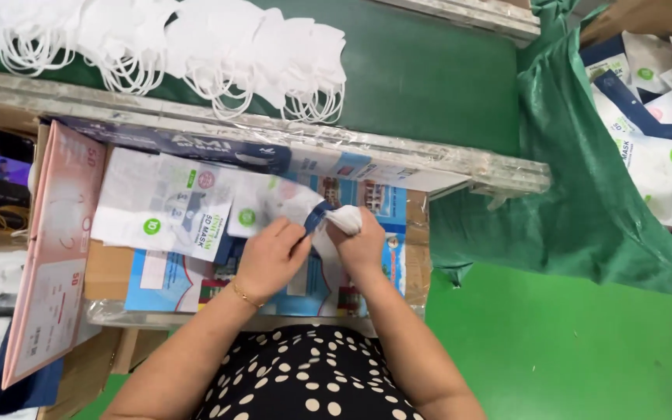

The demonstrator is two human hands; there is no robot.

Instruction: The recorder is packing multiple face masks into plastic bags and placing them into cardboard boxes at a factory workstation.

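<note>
- Pinching the mouth of a clear printed pouch (274, 204), the left hand (270, 257) had its fingers closed on the blue edge, apparently to keep the opening spread.
- The right hand (361, 243) was closed around a folded white face mask (344, 219), its end touching the pouch mouth, seemingly lined up for entry.
- Both hands worked just above the table (110, 272), over flattened printed cartons (169, 284), with a stack of empty pouches (161, 206) just to the left.
- A pink box (56, 249) leaned at the left edge beside a phone (1, 175).
- Beyond the table's metal rail (429, 159), loose white masks (196, 54) lay heaped on a green conveyor belt (421, 74); open green floor (569, 350) lay to the right.
</note>
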